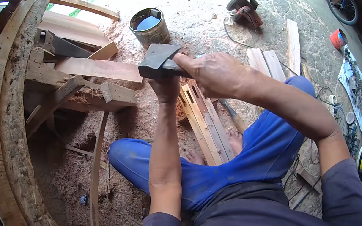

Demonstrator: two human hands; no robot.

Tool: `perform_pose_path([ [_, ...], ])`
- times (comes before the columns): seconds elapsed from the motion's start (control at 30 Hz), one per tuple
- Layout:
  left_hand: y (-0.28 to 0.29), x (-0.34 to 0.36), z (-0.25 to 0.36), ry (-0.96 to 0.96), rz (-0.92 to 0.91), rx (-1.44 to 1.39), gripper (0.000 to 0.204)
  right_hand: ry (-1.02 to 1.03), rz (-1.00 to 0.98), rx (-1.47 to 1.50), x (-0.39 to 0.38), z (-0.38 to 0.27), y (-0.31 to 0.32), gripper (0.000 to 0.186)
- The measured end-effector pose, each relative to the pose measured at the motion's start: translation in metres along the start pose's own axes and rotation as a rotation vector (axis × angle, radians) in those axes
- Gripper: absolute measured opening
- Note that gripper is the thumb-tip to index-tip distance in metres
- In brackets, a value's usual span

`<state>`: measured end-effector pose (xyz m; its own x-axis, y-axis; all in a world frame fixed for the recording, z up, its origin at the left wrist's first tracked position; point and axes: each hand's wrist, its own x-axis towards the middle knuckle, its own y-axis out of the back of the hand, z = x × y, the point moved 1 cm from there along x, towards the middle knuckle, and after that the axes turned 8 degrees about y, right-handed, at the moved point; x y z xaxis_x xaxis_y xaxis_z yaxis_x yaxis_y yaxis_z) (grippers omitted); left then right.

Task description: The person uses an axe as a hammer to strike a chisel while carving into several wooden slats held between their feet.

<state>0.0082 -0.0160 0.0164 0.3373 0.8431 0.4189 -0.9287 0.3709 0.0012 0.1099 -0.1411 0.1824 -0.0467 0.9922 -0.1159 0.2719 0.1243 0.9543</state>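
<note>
My right hand (219,73) is wrapped round the handle of a dark metal hatchet (160,56), close to its head. The hatchet head is raised over my left hand (166,88), which looks closed. Its fingers, and whatever they hold, are hidden by the head. Below both hands, several narrow wooden bars (205,126) lie side by side between my bare feet, with dark slots cut near their far ends. A tool with a wooden handle (238,122) rests just right of the bars.
A curved wooden frame (13,150) and a thick beam (118,96) stand at left, with a handsaw (65,47) beyond. Ahead are a bucket (151,35) and a corded red power saw (248,13). Boards (294,46) and a cloth (357,93) lie at right. Shavings cover the floor.
</note>
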Motion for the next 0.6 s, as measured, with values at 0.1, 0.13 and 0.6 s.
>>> perform_pose_path([
  [0.1,0.003,0.001,0.010,-0.088,0.083,0.008,0.020,0.114,0.072,0.074,-0.010,0.004,-0.012,0.041],
  [0.13,0.012,0.010,-0.010,-0.011,0.006,-0.056,0.019,0.124,0.092,0.121,-0.011,0.002,-0.009,0.044],
  [0.6,-0.006,0.004,-0.012,0.047,0.047,0.017,0.018,0.021,-0.079,-0.053,0.013,0.007,-0.004,0.051],
])
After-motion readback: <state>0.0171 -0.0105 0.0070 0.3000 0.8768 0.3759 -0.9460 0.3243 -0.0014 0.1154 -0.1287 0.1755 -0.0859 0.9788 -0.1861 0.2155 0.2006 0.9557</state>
